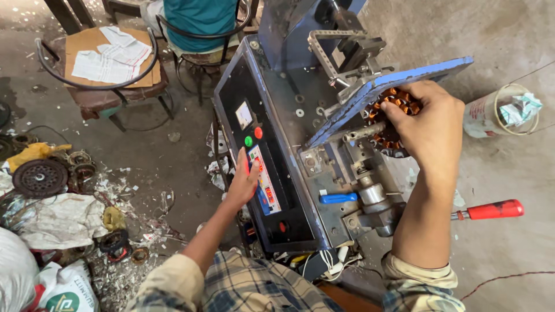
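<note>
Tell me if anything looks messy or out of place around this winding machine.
Yes. Scrap litters the floor on the left: paper bits, rusty round parts and crumpled bags. The left hand presses the control panel; the right hand grips the copper-wound stator.

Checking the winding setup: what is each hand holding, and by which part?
Right hand grips the copper-wound stator by its outer edge. Left hand holds nothing; its fingers press the control panel.

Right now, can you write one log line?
left hand: on control panel | right hand: holding copper-wound stator | machine: on floor
</note>
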A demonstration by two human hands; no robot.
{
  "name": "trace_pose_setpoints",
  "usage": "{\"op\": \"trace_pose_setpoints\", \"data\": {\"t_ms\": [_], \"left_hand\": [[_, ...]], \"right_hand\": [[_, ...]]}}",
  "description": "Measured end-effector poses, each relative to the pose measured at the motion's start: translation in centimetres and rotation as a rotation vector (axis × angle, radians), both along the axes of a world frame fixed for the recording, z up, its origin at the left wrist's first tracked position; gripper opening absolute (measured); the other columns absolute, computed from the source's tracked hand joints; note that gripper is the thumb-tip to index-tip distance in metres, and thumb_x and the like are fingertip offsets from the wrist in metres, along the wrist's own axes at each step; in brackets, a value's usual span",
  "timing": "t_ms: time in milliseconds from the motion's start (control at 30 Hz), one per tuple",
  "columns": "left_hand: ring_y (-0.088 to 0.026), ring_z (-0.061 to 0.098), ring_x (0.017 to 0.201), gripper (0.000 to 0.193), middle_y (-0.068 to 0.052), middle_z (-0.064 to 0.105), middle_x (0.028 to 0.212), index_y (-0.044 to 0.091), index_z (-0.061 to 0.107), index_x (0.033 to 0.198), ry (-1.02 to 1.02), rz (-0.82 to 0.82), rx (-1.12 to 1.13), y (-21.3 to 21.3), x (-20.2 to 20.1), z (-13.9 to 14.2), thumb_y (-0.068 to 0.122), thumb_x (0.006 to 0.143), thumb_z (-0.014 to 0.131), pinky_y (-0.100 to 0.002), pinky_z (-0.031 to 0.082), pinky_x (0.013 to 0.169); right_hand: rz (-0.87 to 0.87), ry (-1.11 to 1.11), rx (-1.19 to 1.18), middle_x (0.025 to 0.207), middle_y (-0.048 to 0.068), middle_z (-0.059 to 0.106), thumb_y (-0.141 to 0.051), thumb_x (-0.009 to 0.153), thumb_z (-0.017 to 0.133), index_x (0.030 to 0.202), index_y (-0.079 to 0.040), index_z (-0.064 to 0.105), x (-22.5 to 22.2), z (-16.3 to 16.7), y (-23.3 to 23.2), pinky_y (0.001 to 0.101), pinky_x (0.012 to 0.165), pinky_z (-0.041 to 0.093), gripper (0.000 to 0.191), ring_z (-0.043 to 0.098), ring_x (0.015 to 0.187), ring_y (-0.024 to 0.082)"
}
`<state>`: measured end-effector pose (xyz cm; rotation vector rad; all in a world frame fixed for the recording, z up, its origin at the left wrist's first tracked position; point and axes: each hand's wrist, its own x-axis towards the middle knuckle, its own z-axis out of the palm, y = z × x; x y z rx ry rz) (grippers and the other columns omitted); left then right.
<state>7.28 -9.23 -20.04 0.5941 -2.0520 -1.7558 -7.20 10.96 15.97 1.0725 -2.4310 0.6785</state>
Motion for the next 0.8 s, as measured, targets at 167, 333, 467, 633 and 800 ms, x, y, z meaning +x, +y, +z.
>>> {"op": "trace_pose_setpoints", "data": {"t_ms": [167,333,467,633,800], "left_hand": [[-0.042,0.003,0.16,0.088,-0.032,0.002,0.169,-0.009,0.002,0.16,0.038,-0.04,-0.114,0.9,0.3,-0.5,0.049,0.107,0.042,-0.043,0.01,0.127],[-0.039,0.011,0.159,0.089,-0.026,0.002,0.171,0.0,0.006,0.163,0.053,-0.064,-0.107,2.7,2.4,-0.6,0.049,0.102,0.048,-0.043,0.019,0.124],[-0.037,0.016,0.159,0.084,-0.024,0.008,0.172,0.004,0.013,0.164,0.025,-0.022,-0.096,2.7,2.4,-0.4,0.048,0.103,0.049,-0.043,0.019,0.125],[-0.037,0.016,0.159,0.077,-0.023,0.013,0.172,0.002,0.018,0.162,-0.02,-0.025,-0.078,2.3,1.7,-1.1,0.048,0.105,0.044,-0.042,0.016,0.126],[-0.039,0.011,0.159,0.079,-0.026,0.008,0.17,-0.002,0.013,0.162,0.007,-0.025,-0.021,2.6,0.9,-1.6,0.051,0.108,0.035,-0.042,0.013,0.126]], "right_hand": [[-0.014,0.005,0.02,0.106,0.019,0.073,-0.011,0.087,0.089,0.114,0.0,0.076,-0.3,-0.4,0.2,0.0362,0.083,0.055,0.032,0.072,0.089,0.03],[-0.003,0.004,0.042,0.102,0.019,0.073,-0.007,0.085,0.087,0.111,0.001,0.075,-0.7,-0.6,0.5,0.0366,0.086,0.054,0.03,0.071,0.091,0.03],[-0.019,0.001,0.052,0.104,0.018,0.073,-0.009,0.087,0.088,0.11,0.002,0.075,-0.7,-0.7,0.6,0.0372,0.086,0.054,0.029,0.071,0.092,0.031],[0.006,0.032,0.015,0.111,0.019,0.073,-0.011,0.086,0.09,0.109,0.002,0.074,-0.6,-0.6,0.3,0.0377,0.09,0.055,0.031,0.072,0.097,0.032],[-0.013,0.011,0.013,0.109,0.019,0.074,-0.009,0.084,0.088,0.113,0.0,0.075,-0.1,-0.3,-0.1,0.0378,0.087,0.055,0.033,0.073,0.097,0.034]]}}
